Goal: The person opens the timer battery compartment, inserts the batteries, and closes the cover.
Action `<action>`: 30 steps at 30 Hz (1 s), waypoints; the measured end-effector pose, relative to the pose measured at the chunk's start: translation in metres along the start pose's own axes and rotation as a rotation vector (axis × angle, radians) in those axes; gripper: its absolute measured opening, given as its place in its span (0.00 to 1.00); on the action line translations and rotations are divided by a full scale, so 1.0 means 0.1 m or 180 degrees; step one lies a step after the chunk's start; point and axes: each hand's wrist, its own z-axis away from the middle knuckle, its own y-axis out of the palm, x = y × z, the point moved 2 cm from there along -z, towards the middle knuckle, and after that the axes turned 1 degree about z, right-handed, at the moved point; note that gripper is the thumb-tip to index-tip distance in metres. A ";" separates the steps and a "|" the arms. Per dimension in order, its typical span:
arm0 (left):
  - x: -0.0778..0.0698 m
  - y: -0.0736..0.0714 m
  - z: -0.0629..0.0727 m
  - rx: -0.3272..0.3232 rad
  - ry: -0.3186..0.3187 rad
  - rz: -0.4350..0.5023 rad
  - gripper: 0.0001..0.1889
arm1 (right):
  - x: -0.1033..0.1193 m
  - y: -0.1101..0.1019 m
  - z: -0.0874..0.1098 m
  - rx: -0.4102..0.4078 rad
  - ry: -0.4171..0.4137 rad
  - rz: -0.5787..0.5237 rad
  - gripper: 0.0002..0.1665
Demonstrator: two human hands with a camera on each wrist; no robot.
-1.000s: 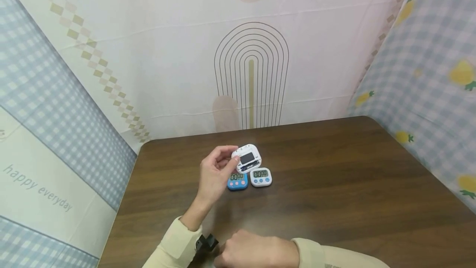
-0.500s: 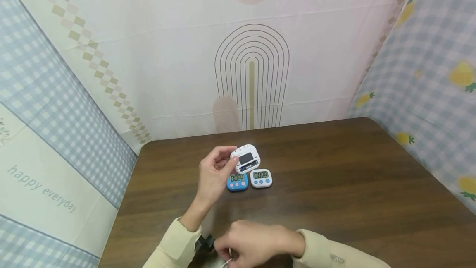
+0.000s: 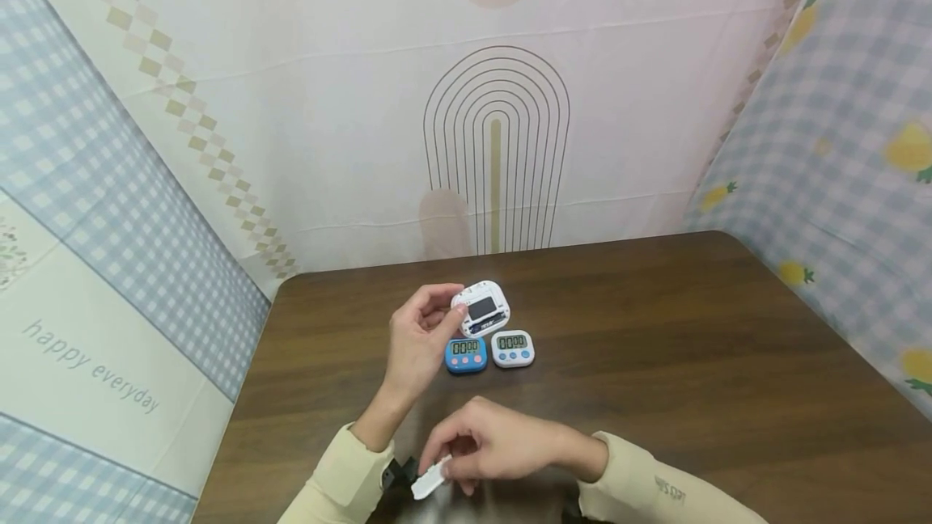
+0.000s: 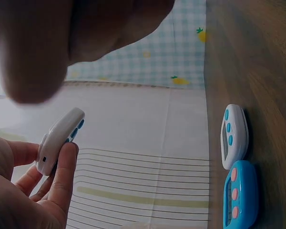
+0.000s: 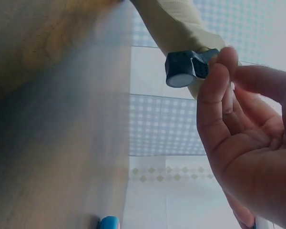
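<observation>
My left hand (image 3: pixel 417 346) pinches a white digital timer (image 3: pixel 482 309) by its left edge, above the table. Its back faces me, with a dark rectangle and an uncovered battery slot with a dark battery inside. In the left wrist view the held timer (image 4: pixel 60 139) shows blue buttons on its front. Closer to me, my right hand (image 3: pixel 502 439) pinches a small white battery cover (image 3: pixel 429 481) between thumb and fingers; in the right wrist view the fingers mostly hide it. Below the held timer lie a blue timer (image 3: pixel 466 355) with pink buttons and a second white timer (image 3: pixel 513 348).
The brown wooden table (image 3: pixel 655 346) spreads to both sides. Patterned cloths hang behind it (image 3: pixel 349 144) and at the left and right. A black wrist camera (image 3: pixel 396 473) sits on the left sleeve, close to the battery cover.
My right hand has moved up from the near table edge and turned, bringing the white battery cover into view. The left hand and its timer stay nearly still.
</observation>
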 end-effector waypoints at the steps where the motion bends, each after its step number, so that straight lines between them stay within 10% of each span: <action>1: 0.00 0.00 0.00 0.0000 0.0005 -0.0004 0.14 | -0.01 -0.01 0.00 -0.0049 -0.0008 -0.0025 0.10; 12: 0.00 0.00 -0.01 -0.0020 0.0051 -0.0052 0.13 | 0.01 -0.18 0.05 -0.0618 0.0060 -0.0632 0.05; 30: -0.02 -0.01 0.00 -0.0067 0.0032 -0.0041 0.13 | 0.13 -0.43 0.14 -0.1600 -0.0413 -0.0638 0.05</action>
